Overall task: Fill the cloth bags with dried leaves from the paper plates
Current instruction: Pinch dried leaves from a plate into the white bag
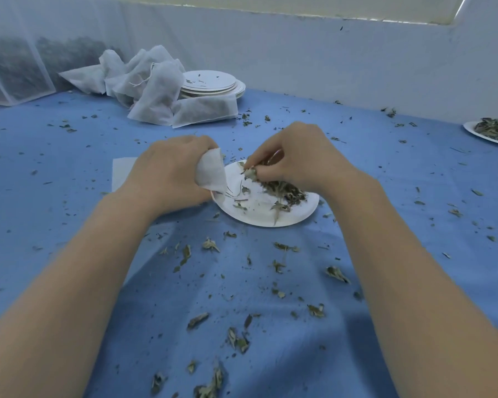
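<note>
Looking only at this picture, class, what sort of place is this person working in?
Probably a small packing station for dried herbs or tea: a blue cloth-covered table strewn with leaf bits, a heap of cloth bags, and stacked paper plates against a white wall.

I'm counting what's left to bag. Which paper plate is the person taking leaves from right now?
The plate under both hands, where the right hand pinches leaves. The far-right plate holds an untouched heap; the stacked plates hold only crumbs.
</note>
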The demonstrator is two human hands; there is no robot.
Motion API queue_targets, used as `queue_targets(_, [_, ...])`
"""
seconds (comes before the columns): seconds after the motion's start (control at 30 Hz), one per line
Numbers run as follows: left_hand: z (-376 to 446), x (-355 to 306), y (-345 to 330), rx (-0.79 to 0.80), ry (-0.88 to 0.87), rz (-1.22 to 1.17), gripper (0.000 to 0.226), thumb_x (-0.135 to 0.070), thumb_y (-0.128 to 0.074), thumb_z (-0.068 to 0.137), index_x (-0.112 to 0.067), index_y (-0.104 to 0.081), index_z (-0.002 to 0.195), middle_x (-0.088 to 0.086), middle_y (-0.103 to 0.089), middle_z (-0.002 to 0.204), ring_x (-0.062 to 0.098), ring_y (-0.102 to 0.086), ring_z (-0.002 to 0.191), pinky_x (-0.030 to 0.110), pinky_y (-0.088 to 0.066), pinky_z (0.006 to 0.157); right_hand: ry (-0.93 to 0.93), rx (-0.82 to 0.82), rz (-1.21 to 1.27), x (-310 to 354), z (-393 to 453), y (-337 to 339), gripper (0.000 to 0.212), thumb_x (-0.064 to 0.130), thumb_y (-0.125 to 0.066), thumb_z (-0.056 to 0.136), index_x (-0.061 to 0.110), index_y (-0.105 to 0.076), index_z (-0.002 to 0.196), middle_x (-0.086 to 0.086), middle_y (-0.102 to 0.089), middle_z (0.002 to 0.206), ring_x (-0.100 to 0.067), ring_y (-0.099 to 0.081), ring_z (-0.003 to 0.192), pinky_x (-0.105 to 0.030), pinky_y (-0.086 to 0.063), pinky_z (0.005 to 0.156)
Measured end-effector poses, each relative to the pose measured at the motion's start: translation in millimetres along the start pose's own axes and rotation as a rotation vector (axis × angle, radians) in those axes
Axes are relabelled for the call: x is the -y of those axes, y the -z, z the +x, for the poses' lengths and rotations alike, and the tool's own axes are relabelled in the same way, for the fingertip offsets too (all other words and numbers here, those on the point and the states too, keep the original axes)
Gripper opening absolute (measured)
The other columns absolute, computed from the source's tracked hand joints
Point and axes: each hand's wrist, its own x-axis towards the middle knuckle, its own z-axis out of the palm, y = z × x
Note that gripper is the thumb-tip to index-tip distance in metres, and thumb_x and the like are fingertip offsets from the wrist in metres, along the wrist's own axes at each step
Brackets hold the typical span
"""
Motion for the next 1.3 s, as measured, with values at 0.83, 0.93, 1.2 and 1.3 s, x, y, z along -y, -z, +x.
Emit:
queue_targets(0.83, [6.3, -28.9, -15.3, -0.201, 0.094, -0.383, 0.043, -0.03, -0.073, 0.06, -0.027, -0.058, 0.1, -0.017, -0.055, 0.078, 0.009, -0.05, 0.079, 0.022, -0.035, 0.065, 0.076, 0.162, 0.395, 2.9, -6.8, 2.9, 0.029, 0.008, -0.052, 0.089, 0.026, -0.071, 0.102, 0.005, -0.071, 0.101, -0.005, -0.065, 0.093, -0.02, -0.048, 0.087])
queue_targets(0.93, [6.1, -26.1, -15.9, -0.218, 0.098, -0.406, 0.04, -0.028, -0.076, 0.061, -0.03, -0.056, 0.096, -0.018, -0.055, 0.077, 0.003, -0.05, 0.073, 0.013, -0.037, 0.061, 0.087, 0.148, 0.493, -1.1, -7.7, 7.6, 0.035, 0.0, -0.051, 0.086, 0.02, -0.066, 0.11, 0.009, -0.069, 0.109, 0.001, -0.062, 0.1, -0.014, -0.046, 0.086])
queue_targets(1.2, [4.1, -27.9, -12.4, -0.262, 0.101, -0.482, 0.039, -0.039, -0.073, 0.059, -0.037, -0.053, 0.092, -0.02, -0.057, 0.078, -0.017, -0.049, 0.075, 0.002, -0.035, 0.06, -0.085, 0.176, 0.635, -14.6, -6.7, 11.1, 0.043, 0.011, -0.067, 0.083, 0.02, -0.056, 0.124, -0.005, -0.065, 0.109, -0.017, -0.069, 0.094, -0.028, -0.055, 0.086])
queue_targets(1.3, [3.5, -28.8, -13.3, -0.267, 0.105, -0.469, 0.037, -0.043, -0.07, 0.06, -0.038, -0.053, 0.092, -0.02, -0.057, 0.078, -0.006, -0.052, 0.076, 0.008, -0.039, 0.063, -0.056, 0.12, 0.627, -12.4, -6.0, 7.2, 0.035, 0.011, -0.072, 0.081, 0.01, -0.063, 0.115, -0.007, -0.072, 0.097, -0.02, -0.071, 0.085, -0.027, -0.056, 0.081])
